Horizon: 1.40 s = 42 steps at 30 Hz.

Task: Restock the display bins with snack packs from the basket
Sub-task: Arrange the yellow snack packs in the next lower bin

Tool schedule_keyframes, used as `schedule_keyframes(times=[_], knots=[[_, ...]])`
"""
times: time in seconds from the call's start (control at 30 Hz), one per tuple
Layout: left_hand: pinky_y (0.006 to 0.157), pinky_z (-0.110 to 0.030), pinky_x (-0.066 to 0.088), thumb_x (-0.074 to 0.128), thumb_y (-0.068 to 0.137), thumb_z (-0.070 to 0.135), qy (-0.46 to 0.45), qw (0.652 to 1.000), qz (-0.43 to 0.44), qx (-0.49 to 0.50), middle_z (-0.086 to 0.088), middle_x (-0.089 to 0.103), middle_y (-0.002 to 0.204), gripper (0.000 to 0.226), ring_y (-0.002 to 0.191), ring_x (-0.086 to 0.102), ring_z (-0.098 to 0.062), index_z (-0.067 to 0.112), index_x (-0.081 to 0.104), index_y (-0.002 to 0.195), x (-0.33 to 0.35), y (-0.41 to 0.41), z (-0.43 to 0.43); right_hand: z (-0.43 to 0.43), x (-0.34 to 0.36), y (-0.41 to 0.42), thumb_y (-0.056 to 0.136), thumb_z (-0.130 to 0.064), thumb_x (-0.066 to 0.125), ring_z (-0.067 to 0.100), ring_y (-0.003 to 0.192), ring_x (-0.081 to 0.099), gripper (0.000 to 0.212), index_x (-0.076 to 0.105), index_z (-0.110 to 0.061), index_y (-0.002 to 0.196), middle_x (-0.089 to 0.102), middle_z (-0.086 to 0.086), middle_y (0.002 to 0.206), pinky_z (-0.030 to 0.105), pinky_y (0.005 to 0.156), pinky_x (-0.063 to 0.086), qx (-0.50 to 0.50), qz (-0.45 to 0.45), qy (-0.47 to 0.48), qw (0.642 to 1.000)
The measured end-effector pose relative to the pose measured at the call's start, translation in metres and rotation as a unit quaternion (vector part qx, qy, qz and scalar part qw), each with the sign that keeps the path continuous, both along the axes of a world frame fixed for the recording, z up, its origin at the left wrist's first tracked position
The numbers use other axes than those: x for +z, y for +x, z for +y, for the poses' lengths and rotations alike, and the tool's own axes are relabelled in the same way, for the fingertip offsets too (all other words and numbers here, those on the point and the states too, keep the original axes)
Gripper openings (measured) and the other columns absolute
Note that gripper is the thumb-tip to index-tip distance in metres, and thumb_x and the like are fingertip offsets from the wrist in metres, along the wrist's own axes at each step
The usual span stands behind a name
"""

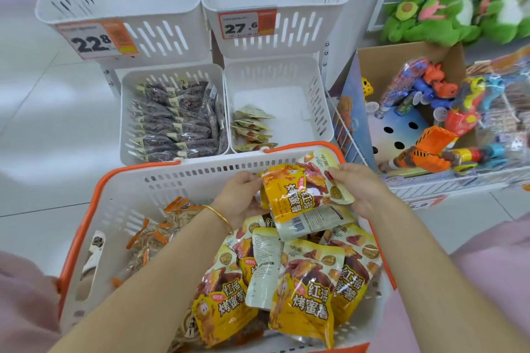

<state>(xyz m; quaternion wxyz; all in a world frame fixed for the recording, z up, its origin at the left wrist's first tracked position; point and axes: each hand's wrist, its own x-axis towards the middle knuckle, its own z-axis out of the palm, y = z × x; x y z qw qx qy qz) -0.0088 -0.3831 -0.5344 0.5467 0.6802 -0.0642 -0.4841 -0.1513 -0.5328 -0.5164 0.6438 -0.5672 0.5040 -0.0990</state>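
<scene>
Pinching glossy yellow foil snack pack (pixel 298 195) at opposite edges with left hand (pixel 238 199) and right hand (pixel 362 189) apart, mid-frame over white slotted orange-handled plastic basket (pixel 200 167); probably squaring it for near-empty white slotted bin (pixel 317 100) just above.

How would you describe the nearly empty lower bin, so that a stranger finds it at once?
Behind the orange-rimmed basket stand two low white bins. Take the right bin: it holds only a few pale packs along its left wall, while the left bin is packed with dark packs.
</scene>
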Motion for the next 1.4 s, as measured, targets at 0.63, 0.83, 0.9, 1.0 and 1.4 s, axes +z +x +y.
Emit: schedule_keyframes(times=[0.63, 0.83, 0.9, 1.0, 1.4], knots=[[0.064, -0.035, 0.049, 0.063, 0.086, 0.023, -0.169, 0.981, 0.096, 0.030, -0.006, 0.053, 0.086, 0.059, 0.070, 0.043, -0.019, 0.025, 0.033, 0.137, 0.047, 0.026, 0.004, 0.005, 0.035, 0.032, 0.097, -0.023, 0.050, 0.019, 0.066, 0.063, 0.013, 0.051, -0.017, 0.086, 0.061, 0.005, 0.081, 0.041, 0.056, 0.059, 0.009, -0.120, 0.068, 0.990], [0.062, -0.028, 0.052, 0.052, 0.094, 0.013, -0.192, 0.981, 0.032, 0.022, -0.008, 0.060, 0.117, 0.051, 0.078, 0.060, -0.013, 0.018, 0.034, 0.141, 0.044, 0.054, -0.026, -0.029, 0.052, 0.053, 0.072, -0.017, 0.069, 0.017, 0.063, 0.070, 0.022, 0.064, -0.017, 0.093, 0.073, 0.002, 0.077, 0.039, 0.057, 0.060, 0.086, -0.169, 0.141, 0.972], [0.076, -0.032, 0.052, 0.052, 0.095, 0.016, -0.178, 0.983, -0.037, -0.019, 0.000, 0.059, 0.116, 0.055, 0.090, 0.062, -0.011, 0.019, 0.030, 0.145, 0.041, 0.065, -0.041, -0.046, 0.058, 0.068, 0.077, -0.006, 0.068, 0.012, 0.055, 0.067, 0.012, 0.064, -0.014, 0.086, 0.071, -0.001, 0.068, 0.027, 0.051, 0.057, 0.091, -0.165, 0.034, 0.982], [0.108, -0.040, 0.036, 0.053, 0.095, 0.027, -0.094, 0.972, -0.211, -0.041, 0.004, 0.036, 0.145, 0.060, 0.128, 0.041, -0.014, 0.021, 0.024, 0.148, 0.037, 0.080, -0.065, -0.077, 0.063, 0.091, 0.077, -0.009, 0.075, 0.014, 0.070, 0.064, 0.011, 0.068, -0.008, 0.085, 0.069, 0.002, 0.078, 0.031, 0.062, 0.053, 0.139, -0.083, -0.290, 0.943], [0.112, -0.024, 0.003, 0.050, 0.094, 0.016, 0.076, 0.796, -0.565, -0.201, -0.007, 0.025, 0.153, 0.038, 0.142, 0.011, -0.021, 0.016, 0.049, 0.132, -0.019, 0.115, -0.086, -0.136, -0.041, 0.152, 0.076, -0.012, 0.070, 0.024, 0.104, 0.058, 0.026, 0.068, -0.019, 0.101, 0.063, -0.002, 0.113, 0.036, 0.081, 0.050, 0.422, 0.162, -0.544, 0.706]])
